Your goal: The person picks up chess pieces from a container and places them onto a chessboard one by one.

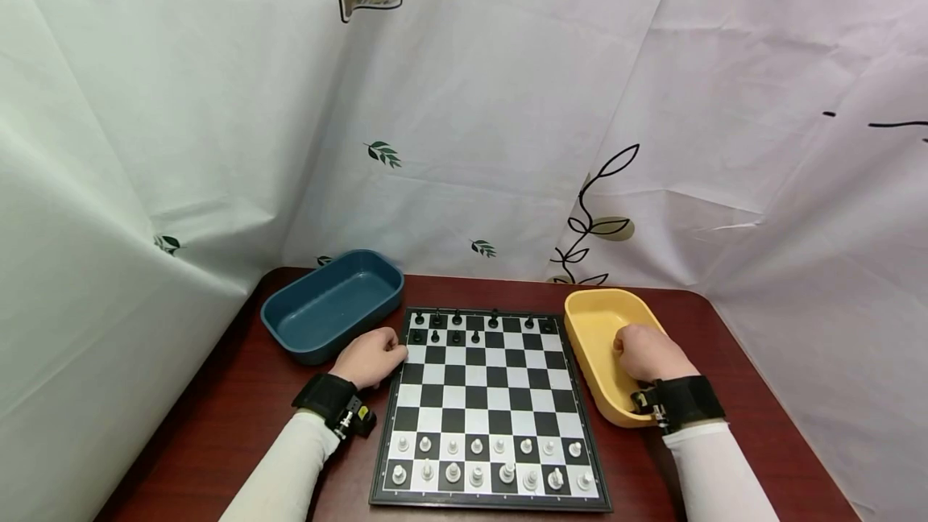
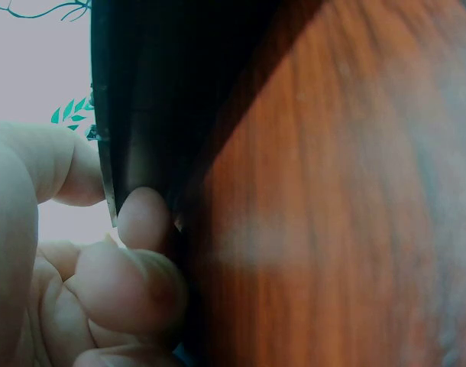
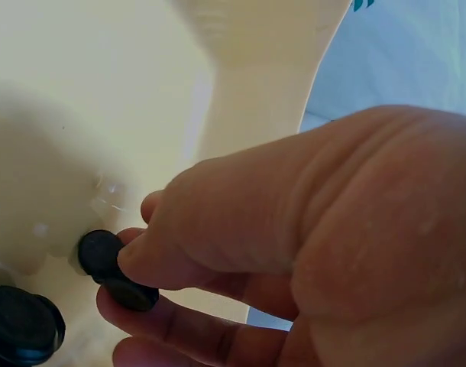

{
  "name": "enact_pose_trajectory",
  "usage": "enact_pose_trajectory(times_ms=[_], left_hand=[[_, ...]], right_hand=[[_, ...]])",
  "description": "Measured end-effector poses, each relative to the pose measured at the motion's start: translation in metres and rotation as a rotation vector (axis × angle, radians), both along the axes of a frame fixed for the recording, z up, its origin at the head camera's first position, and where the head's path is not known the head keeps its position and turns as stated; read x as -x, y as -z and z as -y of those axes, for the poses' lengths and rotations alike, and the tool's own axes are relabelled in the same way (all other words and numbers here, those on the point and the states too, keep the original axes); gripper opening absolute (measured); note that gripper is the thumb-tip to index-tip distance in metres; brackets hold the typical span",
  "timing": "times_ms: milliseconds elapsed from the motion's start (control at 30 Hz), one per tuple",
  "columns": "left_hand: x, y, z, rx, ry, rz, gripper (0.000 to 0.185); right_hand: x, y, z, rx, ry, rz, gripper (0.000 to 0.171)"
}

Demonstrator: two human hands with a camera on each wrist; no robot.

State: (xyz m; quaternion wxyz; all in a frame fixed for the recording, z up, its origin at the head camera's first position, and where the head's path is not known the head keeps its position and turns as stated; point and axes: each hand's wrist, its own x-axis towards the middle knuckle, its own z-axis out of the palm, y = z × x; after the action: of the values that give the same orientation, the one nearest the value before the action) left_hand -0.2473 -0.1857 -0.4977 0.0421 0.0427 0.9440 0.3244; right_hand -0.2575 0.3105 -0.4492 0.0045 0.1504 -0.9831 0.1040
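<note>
A chessboard [image 1: 486, 405] lies on the table, with white pieces [image 1: 476, 474] along the near rows and several black pieces [image 1: 457, 318] along the far rows. My left hand [image 1: 371, 357] is at the board's upper left edge; in the left wrist view its curled fingers [image 2: 72, 164] grip that dark edge. My right hand [image 1: 648, 353] reaches into the yellow tray [image 1: 590, 321]. There the right wrist view shows black chess pieces [image 3: 103, 252] with round bases pinched between thumb and fingers. Another black chess piece [image 3: 21, 325] lies beside them in the tray.
A blue tray [image 1: 329, 304] stands at the back left of the brown table [image 1: 210, 425], beyond my left hand. White patterned cloth [image 1: 464, 103] hangs behind and along both sides of the table.
</note>
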Motion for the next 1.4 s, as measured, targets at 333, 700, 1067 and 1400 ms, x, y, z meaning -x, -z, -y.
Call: enact_pose_trajectory(times_ms=[333,700,1067,1400], left_hand=[[-0.001,0.0,-0.001,0.004,0.001,-0.003,0.022],[0.001,0.002,0.0,0.001,0.001,-0.007,0.022],[-0.001,0.0,0.004,-0.007,-0.002,-0.009,0.024],[-0.001,0.001,0.002,-0.017,0.005,-0.003,0.024]], right_hand=[[0.001,-0.007,0.0,-0.007,0.041,-0.025,0.013],[-0.002,-0.015,0.006,0.041,0.043,-0.209,0.012],[0.0,-0.029,0.027,0.16,-0.005,-0.313,0.008],[0.002,-0.037,0.066,0.188,-0.117,-0.352,0.01]])
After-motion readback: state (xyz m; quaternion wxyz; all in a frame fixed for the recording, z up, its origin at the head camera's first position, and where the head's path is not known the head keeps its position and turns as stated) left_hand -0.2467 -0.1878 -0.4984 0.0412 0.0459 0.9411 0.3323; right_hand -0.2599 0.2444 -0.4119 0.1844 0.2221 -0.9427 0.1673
